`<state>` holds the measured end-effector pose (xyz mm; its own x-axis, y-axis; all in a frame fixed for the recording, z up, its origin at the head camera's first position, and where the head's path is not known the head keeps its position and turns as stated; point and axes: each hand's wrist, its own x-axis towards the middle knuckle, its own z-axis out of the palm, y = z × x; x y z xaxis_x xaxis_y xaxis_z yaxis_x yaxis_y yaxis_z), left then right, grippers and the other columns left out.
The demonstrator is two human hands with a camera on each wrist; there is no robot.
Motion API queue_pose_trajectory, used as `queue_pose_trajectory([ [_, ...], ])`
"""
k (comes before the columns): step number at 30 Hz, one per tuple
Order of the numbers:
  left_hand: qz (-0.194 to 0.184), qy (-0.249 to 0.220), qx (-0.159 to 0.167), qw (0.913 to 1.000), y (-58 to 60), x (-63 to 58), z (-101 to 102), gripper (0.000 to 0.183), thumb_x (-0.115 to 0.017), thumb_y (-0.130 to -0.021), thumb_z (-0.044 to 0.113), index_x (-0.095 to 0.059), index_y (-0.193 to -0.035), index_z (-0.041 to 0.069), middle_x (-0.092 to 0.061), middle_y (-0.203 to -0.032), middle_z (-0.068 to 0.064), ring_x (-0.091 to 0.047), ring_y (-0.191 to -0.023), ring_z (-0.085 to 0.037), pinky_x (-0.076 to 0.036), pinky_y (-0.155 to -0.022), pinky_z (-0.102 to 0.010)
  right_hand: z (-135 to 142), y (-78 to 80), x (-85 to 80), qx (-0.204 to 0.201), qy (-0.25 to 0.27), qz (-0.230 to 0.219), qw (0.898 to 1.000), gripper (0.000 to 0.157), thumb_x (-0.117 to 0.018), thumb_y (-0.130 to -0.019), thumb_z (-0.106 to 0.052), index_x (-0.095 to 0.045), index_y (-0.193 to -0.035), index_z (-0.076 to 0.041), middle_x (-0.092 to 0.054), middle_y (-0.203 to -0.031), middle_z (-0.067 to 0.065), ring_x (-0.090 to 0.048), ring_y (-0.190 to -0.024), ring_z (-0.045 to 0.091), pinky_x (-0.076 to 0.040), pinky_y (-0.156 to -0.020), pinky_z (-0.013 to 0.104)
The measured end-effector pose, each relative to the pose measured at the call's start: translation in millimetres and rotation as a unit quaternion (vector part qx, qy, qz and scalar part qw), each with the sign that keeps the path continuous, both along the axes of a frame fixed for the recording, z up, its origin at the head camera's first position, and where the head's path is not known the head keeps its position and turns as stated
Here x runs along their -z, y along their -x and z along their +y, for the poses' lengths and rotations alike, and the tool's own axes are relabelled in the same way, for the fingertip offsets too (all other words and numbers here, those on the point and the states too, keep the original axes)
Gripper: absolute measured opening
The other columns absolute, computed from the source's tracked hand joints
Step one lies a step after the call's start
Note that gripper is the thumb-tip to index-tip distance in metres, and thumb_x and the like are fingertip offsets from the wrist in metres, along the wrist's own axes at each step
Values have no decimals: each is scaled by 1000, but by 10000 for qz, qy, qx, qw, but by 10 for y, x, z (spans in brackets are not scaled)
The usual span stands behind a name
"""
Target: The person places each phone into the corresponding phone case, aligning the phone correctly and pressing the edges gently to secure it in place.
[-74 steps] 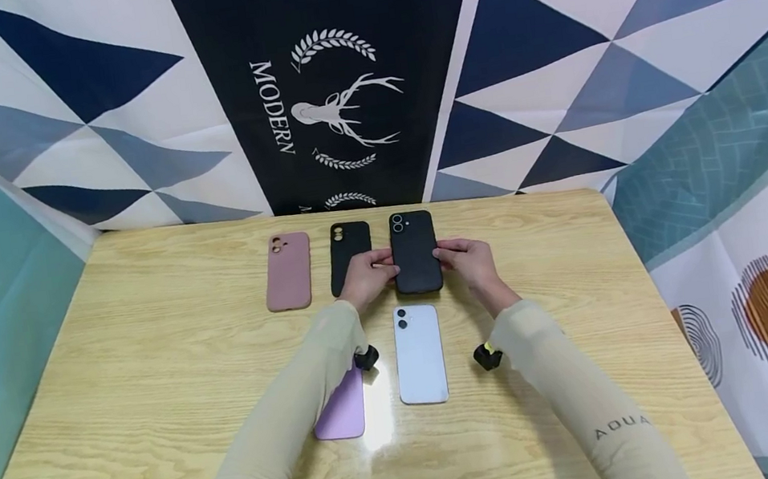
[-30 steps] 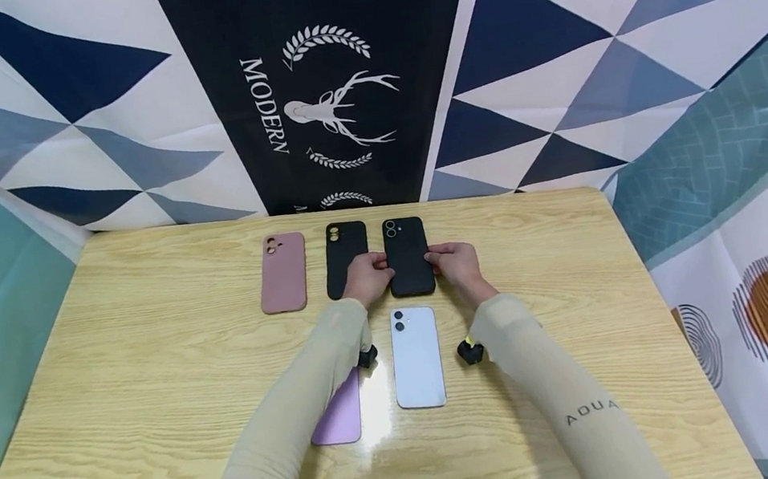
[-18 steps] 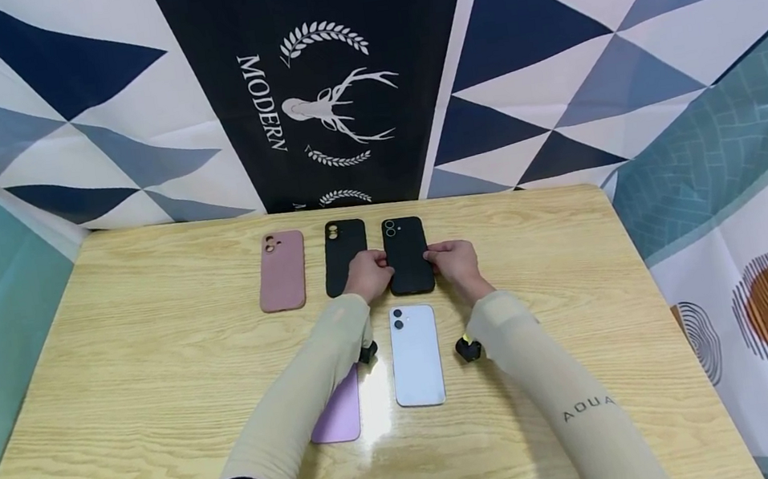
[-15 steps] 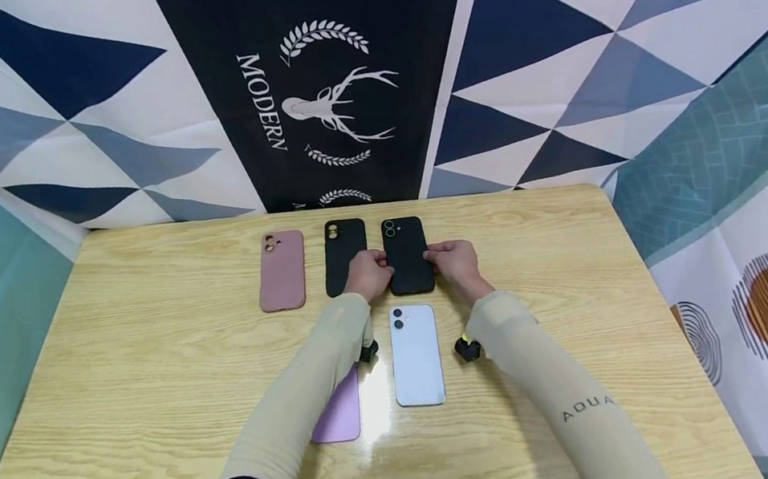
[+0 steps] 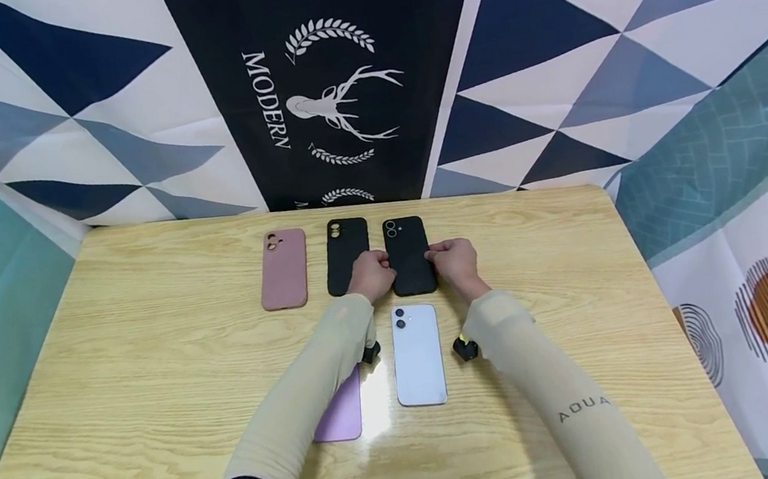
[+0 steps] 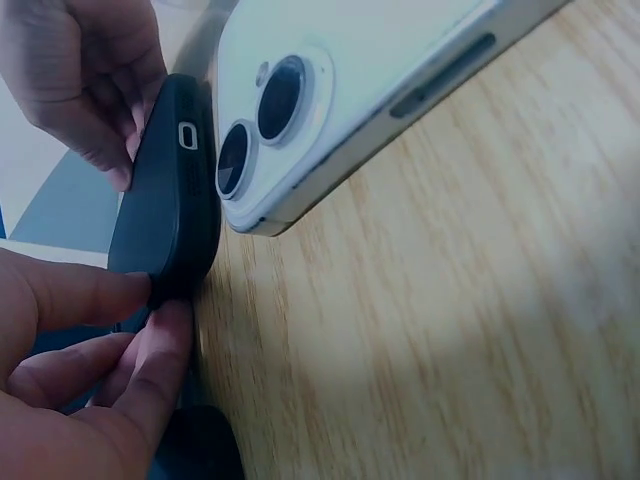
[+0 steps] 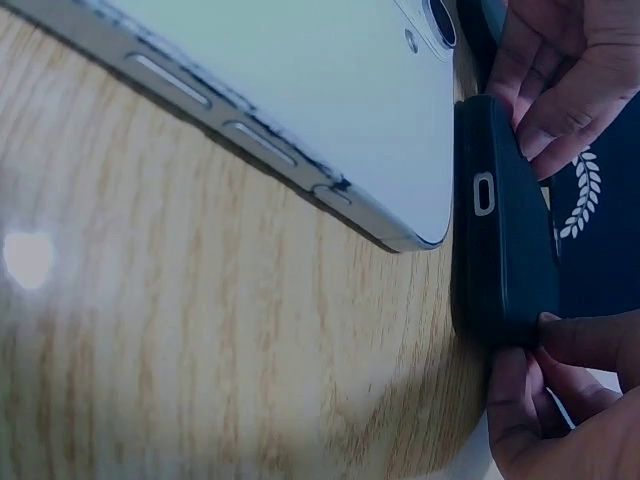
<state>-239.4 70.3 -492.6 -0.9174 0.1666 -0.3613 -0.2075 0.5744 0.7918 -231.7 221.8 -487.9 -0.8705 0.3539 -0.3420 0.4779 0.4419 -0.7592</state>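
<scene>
A phone in a black case (image 5: 410,255) lies back side up at the right end of a row along the table's far side. My left hand (image 5: 370,275) pinches its left edge, and my right hand (image 5: 455,264) pinches the right edge. In the left wrist view the port opening shows on the near end of the cased phone (image 6: 170,190), fingertips at both sides. Just left of it lies a black phone case (image 5: 344,249) with see-through camera holes, partly covered by my left hand. A white phone (image 5: 417,356) lies directly in front, lenses up.
A pink phone case (image 5: 283,269) ends the row at the left. Something flat and purple (image 5: 342,415) lies partly under my left forearm. A patterned cloth wall (image 5: 518,92) rises behind the wooden table (image 5: 153,367).
Since the earliest frame, the black-cased phone has come down and slightly left between both hands. Lately the hands have barely moved; the whole head view has shifted slightly.
</scene>
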Motion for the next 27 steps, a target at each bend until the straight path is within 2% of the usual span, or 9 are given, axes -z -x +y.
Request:
queue_pose_trajectory([
  [7,52,-41,115,9999,-34,-26,-20,43,-54,-91,4,-48,-134,0,-57,-120,-13,-51,-117,-24,-46,-99,-35,-20,3,35,-26,-243,47,9997,23,-61,-89,-11,-68,-107,0,-65,-114,16,-60,-105,26,-51,-78,28],
  [16,-132,-203,202,9995,-53,-30,-36,48,-57,-91,8,-45,-137,2,-55,-126,-12,-51,-118,-23,-45,-101,-35,-53,-12,-6,103,-274,-25,9996,22,-61,-89,-10,-68,-106,2,-63,-115,17,-59,-105,27,-52,-83,32],
  [22,-230,-217,313,9990,-76,-51,-64,48,-57,-92,14,-44,-138,5,-54,-130,-11,-49,-123,-23,-43,-104,-35,-37,-82,-58,6,-423,52,9991,22,-61,-89,-16,-70,-100,1,-66,-108,16,-59,-95,24,-46,-69,24],
  [27,-142,-288,334,9989,-128,-118,-122,44,-58,-93,19,-49,-134,6,-56,-127,-9,-51,-120,-22,-43,-102,-35,32,-151,-131,24,-354,162,9992,27,-57,-91,-21,-67,-106,-2,-65,-106,14,-57,-87,20,-43,-67,22],
])
